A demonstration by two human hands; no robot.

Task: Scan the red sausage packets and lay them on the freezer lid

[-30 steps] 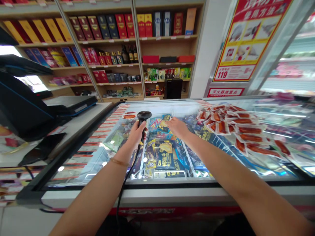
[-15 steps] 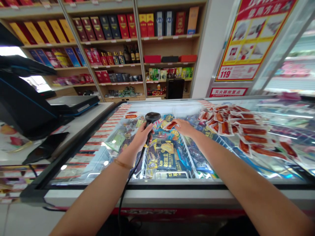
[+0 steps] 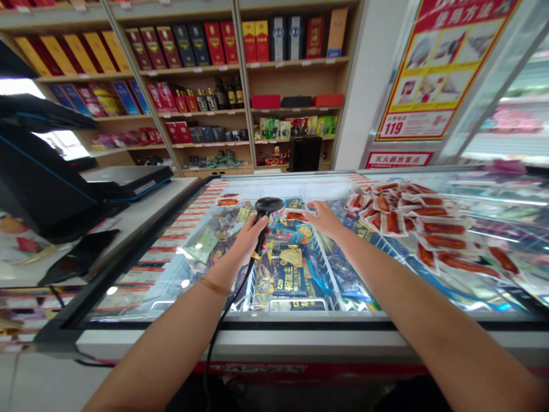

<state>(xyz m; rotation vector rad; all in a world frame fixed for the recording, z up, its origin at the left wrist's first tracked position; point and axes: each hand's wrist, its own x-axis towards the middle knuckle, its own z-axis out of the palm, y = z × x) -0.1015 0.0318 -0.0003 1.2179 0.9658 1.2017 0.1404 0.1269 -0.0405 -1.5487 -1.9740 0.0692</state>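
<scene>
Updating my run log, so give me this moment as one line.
left hand: holding black scanner | right hand: at sausage pack, grip unclear | nearby: sausage pile on glass top

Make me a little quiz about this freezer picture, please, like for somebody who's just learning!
1. Which hand is holding the black scanner?

2. True or false: the big pile of wrapped sausages sits on a shelf behind the freezer.

3. What is the right hand touching?
A) A wine bottle
B) A single wrapped sausage
C) A tall yellow box

Key:
1. The left hand.
2. False; the pile lies on the freezer's glass top.
3. B.
</scene>
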